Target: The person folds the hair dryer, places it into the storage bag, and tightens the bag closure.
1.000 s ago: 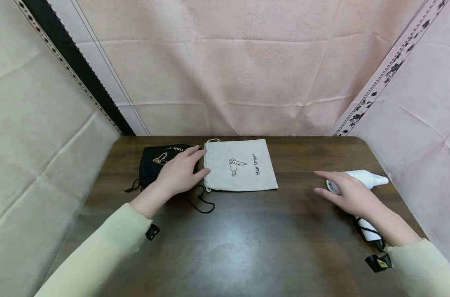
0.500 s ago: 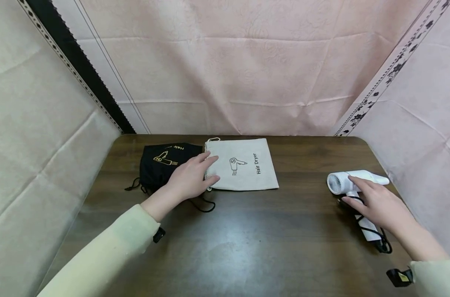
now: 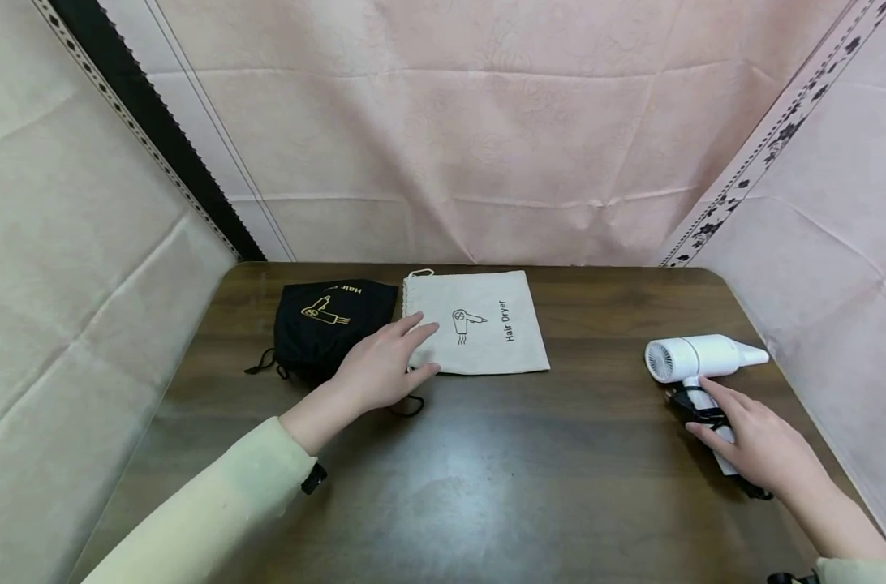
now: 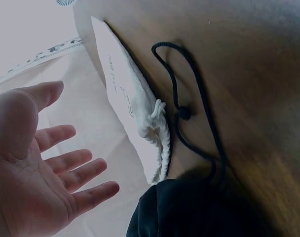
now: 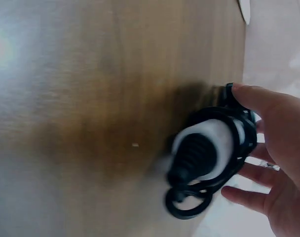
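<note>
A white hair dryer (image 3: 706, 357) lies at the right of the table, its nozzle pointing right, black cord (image 5: 239, 128) wrapped about the handle. My right hand (image 3: 764, 442) holds that handle, thumb on the corded side and fingers on the other. My left hand (image 3: 380, 365) hovers with spread fingers, holding nothing, in front of a black drawstring pouch (image 3: 304, 341) and a white drawstring pouch (image 3: 487, 349) marked "Hair Dryer". In the left wrist view the palm faces the camera, apart from the white pouch (image 4: 123, 89). The black pouch looks puffed; the white one lies flat.
The brown wooden table (image 3: 560, 454) has a pink cloth (image 3: 487, 162) hanging behind it and pale cloths at both sides. A black drawstring loop (image 4: 199, 84) trails from the black pouch over the wood. The dryer lies near the right edge.
My right hand has drawn back from above the dryer's barrel and come down around its handle. My left hand has shifted slightly right and toward me, off the black pouch. The dryer stays in place.
</note>
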The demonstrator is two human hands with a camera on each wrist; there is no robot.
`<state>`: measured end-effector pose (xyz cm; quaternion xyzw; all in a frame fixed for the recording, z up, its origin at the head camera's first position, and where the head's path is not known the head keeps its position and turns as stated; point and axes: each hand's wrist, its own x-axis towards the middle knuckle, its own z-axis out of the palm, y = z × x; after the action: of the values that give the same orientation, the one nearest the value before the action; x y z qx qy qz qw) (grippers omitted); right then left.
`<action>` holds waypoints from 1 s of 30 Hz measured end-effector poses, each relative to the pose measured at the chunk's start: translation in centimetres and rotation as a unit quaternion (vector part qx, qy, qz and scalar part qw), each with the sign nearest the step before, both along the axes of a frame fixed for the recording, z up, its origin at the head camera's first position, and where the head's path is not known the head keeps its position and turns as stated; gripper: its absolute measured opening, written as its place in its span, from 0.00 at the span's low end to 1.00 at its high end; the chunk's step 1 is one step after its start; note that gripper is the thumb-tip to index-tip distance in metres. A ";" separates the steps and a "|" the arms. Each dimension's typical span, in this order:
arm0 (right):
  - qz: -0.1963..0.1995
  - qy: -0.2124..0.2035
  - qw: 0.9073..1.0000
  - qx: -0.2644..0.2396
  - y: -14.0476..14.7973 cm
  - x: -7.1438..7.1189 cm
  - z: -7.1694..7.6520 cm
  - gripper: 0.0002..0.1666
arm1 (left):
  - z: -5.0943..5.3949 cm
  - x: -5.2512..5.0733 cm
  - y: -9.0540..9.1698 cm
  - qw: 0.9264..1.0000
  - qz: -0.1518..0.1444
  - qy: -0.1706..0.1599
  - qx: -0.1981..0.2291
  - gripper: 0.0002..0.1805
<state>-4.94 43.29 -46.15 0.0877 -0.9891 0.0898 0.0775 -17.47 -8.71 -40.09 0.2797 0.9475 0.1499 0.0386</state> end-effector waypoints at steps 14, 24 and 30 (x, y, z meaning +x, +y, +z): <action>0.079 0.099 0.992 -0.003 0.8 -0.8 -1.5 0.51 | -0.4 1.0 -0.1 1.000 0.000 -0.008 0.003 0.35; 0.128 0.135 0.982 -0.006 1.3 -1.7 -2.2 0.52 | -0.6 1.3 -0.2 1.000 -0.001 -0.011 0.003 0.36; 0.129 0.153 0.979 -0.027 1.1 -2.1 -2.5 0.38 | -0.8 1.4 -0.1 1.000 -0.001 -0.012 0.002 0.35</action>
<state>-7.06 44.40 -48.63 0.2253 -0.9430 0.1111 0.2184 -16.03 -8.84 -40.93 0.2792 0.9463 0.1549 0.0501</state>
